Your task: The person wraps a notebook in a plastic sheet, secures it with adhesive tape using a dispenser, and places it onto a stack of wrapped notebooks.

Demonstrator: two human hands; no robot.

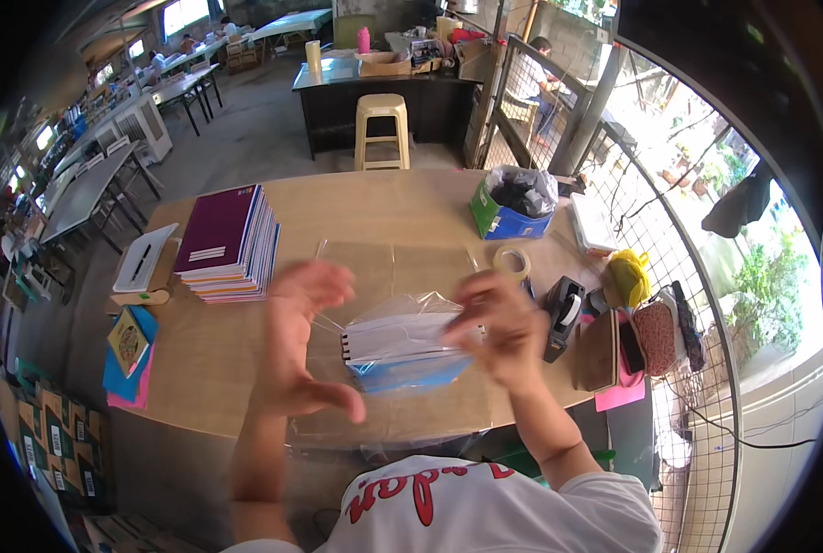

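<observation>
In the middle of the table, a bundle of spiral-bound notebooks [410, 343] with white and blue edges lies on a sheet of clear plastic film [375, 267]. Part of the film rises crumpled over the top of the bundle. My left hand [308, 336] hovers at its left side, open, with thumb and fingers wide apart and nothing in them. Over the bundle's right end is my right hand [504, 324], its fingers bent and smeared by motion. Whether those fingers pinch the film cannot be made out.
A tall stack of notebooks [229, 241] stands at the left of the wooden table [338, 198]. To the right are a tape dispenser [564, 318], a tape roll [513, 263], a lined box [513, 207] and pouches [656, 336]. A stool [381, 129] stands beyond the far edge.
</observation>
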